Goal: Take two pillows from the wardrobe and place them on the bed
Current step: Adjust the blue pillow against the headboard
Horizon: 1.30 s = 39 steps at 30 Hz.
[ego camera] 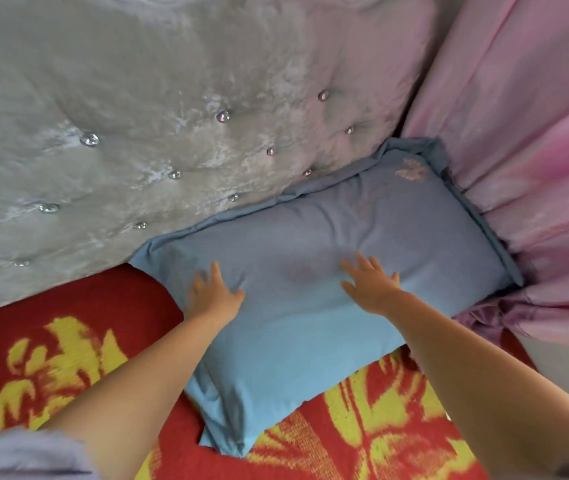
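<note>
A light blue pillow with a flanged edge and a small embroidered motif lies flat on the bed, pushed into the corner against the headboard. My left hand rests on its left part, fingers spread, palm down. Palm down on the pillow's middle right lies my right hand, its fingers also apart. Neither hand grips the fabric. Only one pillow is in view. The wardrobe is out of sight.
The bed carries a red blanket with yellow flower patterns. A grey tufted velvet headboard with crystal buttons rises behind the pillow. Pink curtains hang along the right side and bunch at the pillow's right end.
</note>
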{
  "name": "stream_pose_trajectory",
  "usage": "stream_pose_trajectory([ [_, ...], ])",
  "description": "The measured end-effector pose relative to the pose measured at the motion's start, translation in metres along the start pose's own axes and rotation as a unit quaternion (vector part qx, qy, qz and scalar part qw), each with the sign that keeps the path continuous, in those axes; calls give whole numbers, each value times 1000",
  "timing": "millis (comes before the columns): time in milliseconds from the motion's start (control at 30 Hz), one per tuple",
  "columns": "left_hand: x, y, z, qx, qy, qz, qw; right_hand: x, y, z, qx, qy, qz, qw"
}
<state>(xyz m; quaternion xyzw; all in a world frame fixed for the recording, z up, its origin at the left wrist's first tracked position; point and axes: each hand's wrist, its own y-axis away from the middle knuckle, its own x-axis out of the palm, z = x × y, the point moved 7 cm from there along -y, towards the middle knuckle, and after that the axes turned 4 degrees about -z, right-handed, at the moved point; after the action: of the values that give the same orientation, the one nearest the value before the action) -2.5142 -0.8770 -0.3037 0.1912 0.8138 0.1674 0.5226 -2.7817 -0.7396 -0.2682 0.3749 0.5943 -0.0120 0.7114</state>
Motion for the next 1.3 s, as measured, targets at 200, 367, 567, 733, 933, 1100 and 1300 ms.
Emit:
stream_pose_trajectory([
  [200, -78, 46, -122, 235, -88, -75, 965, -110, 34, -10, -34, -20, -156, 987],
  [367, -135, 96, -182, 369, -197, -119, 900, -189, 76, -17, -60, 7, -255, 965],
  [567, -222, 128, -230, 429, -201, -174, 863, -263, 118, -13, -31, 24, -264, 964],
  [733, -272, 149, -204, 447, -198, -176, 855, -298, 168, 30, -28, 19, -286, 958],
  [933, -329, 157, -145, 490, -242, -160, 822, -302, 220, 91, 7, 67, -306, 950],
  [1100, -368, 148, -121, 523, -258, -161, 796, -288, 244, 138, 49, 75, -309, 947],
  [1300, -328, 167, -135, 563, -264, -93, 778, -267, 276, 156, 64, 34, -317, 946],
])
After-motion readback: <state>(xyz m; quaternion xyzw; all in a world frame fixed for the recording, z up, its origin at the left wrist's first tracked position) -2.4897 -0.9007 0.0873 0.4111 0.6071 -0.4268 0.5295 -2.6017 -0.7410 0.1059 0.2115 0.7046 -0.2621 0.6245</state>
